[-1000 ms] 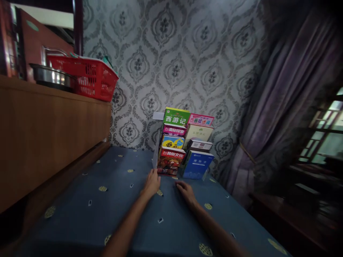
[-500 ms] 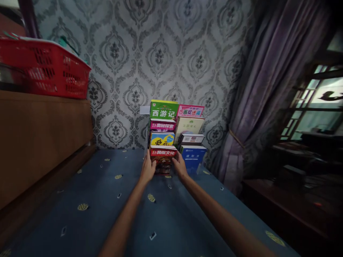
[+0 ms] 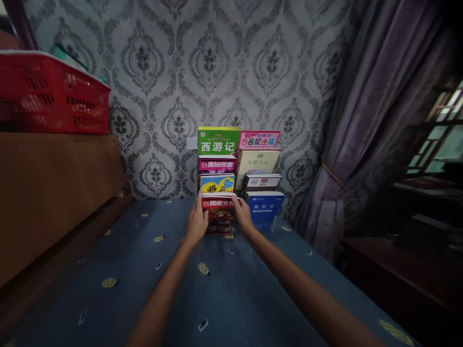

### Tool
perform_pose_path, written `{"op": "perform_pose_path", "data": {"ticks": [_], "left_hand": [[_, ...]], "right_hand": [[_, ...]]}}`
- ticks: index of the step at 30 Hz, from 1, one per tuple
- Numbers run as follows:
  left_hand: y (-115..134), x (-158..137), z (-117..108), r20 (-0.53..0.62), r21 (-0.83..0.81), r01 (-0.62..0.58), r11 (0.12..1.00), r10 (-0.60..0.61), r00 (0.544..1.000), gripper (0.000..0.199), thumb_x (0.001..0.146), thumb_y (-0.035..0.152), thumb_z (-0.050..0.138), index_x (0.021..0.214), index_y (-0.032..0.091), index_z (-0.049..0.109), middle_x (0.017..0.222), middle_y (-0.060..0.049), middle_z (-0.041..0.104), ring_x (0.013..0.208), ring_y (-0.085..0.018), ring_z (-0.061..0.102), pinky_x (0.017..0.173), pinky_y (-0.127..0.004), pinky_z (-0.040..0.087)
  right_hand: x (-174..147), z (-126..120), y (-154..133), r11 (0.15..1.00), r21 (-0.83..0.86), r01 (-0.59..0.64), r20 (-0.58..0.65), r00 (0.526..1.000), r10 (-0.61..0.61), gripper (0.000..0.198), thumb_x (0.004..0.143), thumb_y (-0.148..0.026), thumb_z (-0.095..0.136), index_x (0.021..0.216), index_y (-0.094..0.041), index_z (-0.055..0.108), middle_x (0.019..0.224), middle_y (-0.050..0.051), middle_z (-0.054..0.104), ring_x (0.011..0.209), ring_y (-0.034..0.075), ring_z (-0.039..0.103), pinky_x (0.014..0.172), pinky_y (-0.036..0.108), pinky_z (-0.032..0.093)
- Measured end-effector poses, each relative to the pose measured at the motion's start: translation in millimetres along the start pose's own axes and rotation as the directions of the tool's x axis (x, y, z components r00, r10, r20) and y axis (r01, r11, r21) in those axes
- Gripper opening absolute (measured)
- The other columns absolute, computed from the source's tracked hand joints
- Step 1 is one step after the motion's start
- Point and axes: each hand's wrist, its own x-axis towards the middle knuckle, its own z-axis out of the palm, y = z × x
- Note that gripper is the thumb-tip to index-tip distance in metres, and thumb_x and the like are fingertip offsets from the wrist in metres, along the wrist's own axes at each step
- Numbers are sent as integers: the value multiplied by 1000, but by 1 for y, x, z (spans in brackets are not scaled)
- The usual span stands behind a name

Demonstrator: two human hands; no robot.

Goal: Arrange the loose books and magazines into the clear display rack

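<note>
Two side-by-side columns of books stand upright in tiers against the wall. At the front of the left column is a dark red book [image 3: 219, 217] with white lettering. My left hand [image 3: 197, 222] grips its left edge, thumb on the cover. My right hand [image 3: 243, 214] holds its upper right edge, fingers partly hidden behind it. Behind it rise a yellow and blue book [image 3: 215, 184], a magenta book [image 3: 217, 165] and a green book [image 3: 219, 142]. In the right column stand a blue book [image 3: 265, 209], a grey-white one [image 3: 262, 182], a cream one [image 3: 258, 161] and a pink one [image 3: 259, 139].
The books stand on a surface with a blue patterned cover [image 3: 144, 289]. To the left, a red plastic basket [image 3: 87, 103] sits on a brown wooden box [image 3: 58, 193]. A tied purple curtain [image 3: 321, 202] hangs at the right, beside a patterned wall [image 3: 155, 96].
The view has moved slightly closer to the books and turned a little. My right hand has shifted up to the red book's top right corner; my left hand keeps its hold.
</note>
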Motion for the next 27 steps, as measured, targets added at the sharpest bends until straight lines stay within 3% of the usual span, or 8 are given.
{"op": "perform_pose_path", "data": {"ticks": [6,15,22,27], "left_hand": [[3,9,-13,7,73,9,997,-9,1000,51,96,22,41,147,21,43,140,-11,60,127,-25,58,111,-43,45],[4,11,-15,14,162,-3,987,1,1000,50,96,23,44,145,19,43,133,-14,64,120,-27,63,104,-44,49],[4,9,-15,11,171,-73,983,72,997,54,93,23,43,148,19,40,139,-12,61,128,-25,57,109,-44,46],[5,10,-12,-39,144,-16,989,22,999,60,92,27,47,150,19,35,147,-13,54,133,-26,54,110,-44,45]], "right_hand": [[8,11,3,999,-12,-38,-81,996,37,58,88,-61,48,126,-20,62,122,9,70,114,28,61,95,36,48],[12,17,3,999,10,-32,-91,995,33,55,89,-57,48,130,-22,61,122,8,71,115,27,62,98,38,49],[-18,-5,8,998,59,22,3,1000,-23,63,87,-60,56,139,-24,55,137,8,64,128,26,57,109,41,45],[-41,-37,13,992,114,58,89,994,-68,63,85,-64,59,132,-22,59,139,12,62,130,28,57,111,45,43]]}}
